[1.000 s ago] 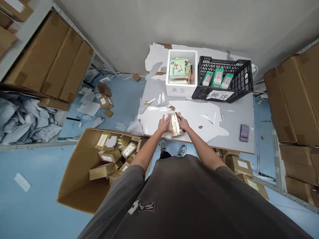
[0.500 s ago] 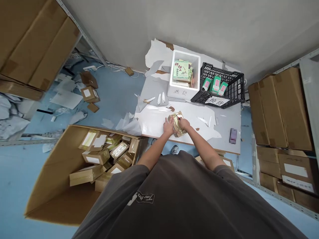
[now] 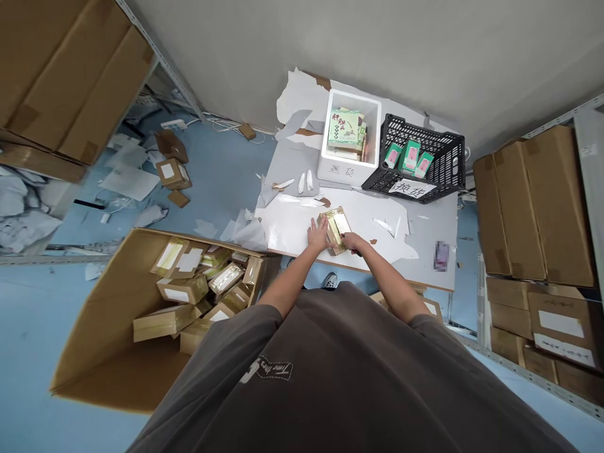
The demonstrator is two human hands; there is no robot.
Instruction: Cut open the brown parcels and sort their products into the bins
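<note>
A small cardboard box (image 3: 338,221) wrapped in shiny tape lies on the table (image 3: 287,234) near its front edge. My left hand (image 3: 319,234) rests against the left side of this box, its fingers spread and touching the top edge. My right hand (image 3: 352,242) is closed at the box's near right corner, around a slim dark tool that looks like a box cutter (image 3: 357,253). Most of the tool is hidden by the fingers. White paper scraps (image 3: 302,201) lie beyond the box.
Behind stand a white foam bin (image 3: 346,171) with product boxes and a black crate (image 3: 419,129) with green cartons. A large open carton (image 3: 94,333) full of taped parcels is at my left. Shelves with cardboard boxes (image 3: 533,207) flank the right. Litter covers floor at left.
My right hand has moved from the top of the box towards me, down to its near right corner. The left hand stays at the box's left side.
</note>
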